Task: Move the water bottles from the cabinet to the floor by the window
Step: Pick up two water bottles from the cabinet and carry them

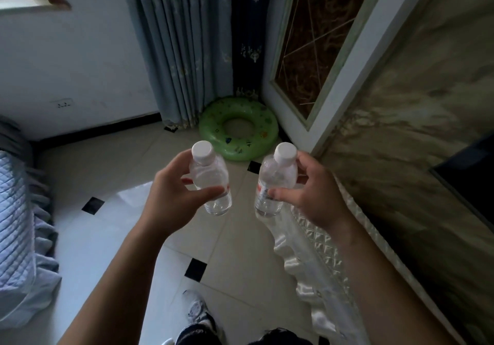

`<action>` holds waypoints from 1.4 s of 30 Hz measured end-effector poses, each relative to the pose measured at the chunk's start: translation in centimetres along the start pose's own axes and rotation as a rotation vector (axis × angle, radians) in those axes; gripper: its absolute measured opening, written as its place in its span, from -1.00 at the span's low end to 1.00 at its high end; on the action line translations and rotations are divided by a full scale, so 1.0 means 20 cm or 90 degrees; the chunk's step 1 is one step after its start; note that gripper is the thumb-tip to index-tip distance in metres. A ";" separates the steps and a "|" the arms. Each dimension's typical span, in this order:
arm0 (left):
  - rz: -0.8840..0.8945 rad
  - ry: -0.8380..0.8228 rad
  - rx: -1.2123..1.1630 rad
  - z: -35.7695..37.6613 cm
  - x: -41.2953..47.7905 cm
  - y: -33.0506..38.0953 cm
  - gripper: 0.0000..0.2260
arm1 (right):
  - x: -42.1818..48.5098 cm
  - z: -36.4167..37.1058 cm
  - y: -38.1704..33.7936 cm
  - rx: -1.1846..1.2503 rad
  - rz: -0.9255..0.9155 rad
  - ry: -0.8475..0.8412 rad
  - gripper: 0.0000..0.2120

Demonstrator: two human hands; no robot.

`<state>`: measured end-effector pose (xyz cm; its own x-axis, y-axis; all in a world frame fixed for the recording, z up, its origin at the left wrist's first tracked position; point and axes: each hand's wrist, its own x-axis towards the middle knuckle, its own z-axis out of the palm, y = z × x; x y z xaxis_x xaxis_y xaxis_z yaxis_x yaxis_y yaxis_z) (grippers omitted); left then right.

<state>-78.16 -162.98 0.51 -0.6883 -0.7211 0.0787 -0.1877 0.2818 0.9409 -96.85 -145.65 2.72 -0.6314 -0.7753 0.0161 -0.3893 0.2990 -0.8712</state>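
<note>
Left hand (171, 197) and right hand (312, 197) each wrap a capped water bottle (213, 181); lower both upright onto floor (133, 192) beside curtain (176, 50).

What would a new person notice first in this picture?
First, two clear bottles with white caps, held upright in the middle: one in the left hand, one in the right hand. Next, the green swim ring on the floor behind them, in the corner beside the blue curtain.

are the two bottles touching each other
Apart. The head view shows floor tile between the left bottle and the right bottle, each held in its own hand.
</note>
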 end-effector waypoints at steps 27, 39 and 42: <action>-0.036 0.047 0.023 -1.03 1.23 -0.55 -0.38 | 1.46 0.95 -0.37 0.052 0.042 -0.016 -0.46; -0.048 0.078 0.055 -1.38 1.86 -0.72 -0.38 | 2.24 1.31 -0.51 0.049 0.003 -0.084 -0.39; -0.051 0.080 0.057 -1.49 1.95 -0.77 -0.36 | 2.36 1.39 -0.55 0.044 0.005 -0.091 -0.39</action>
<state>-81.31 -214.31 -1.05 -0.5761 -0.8158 0.0506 -0.3037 0.2711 0.9134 -103.63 -201.03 -0.53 -0.5307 -0.8456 -0.0569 -0.3337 0.2702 -0.9031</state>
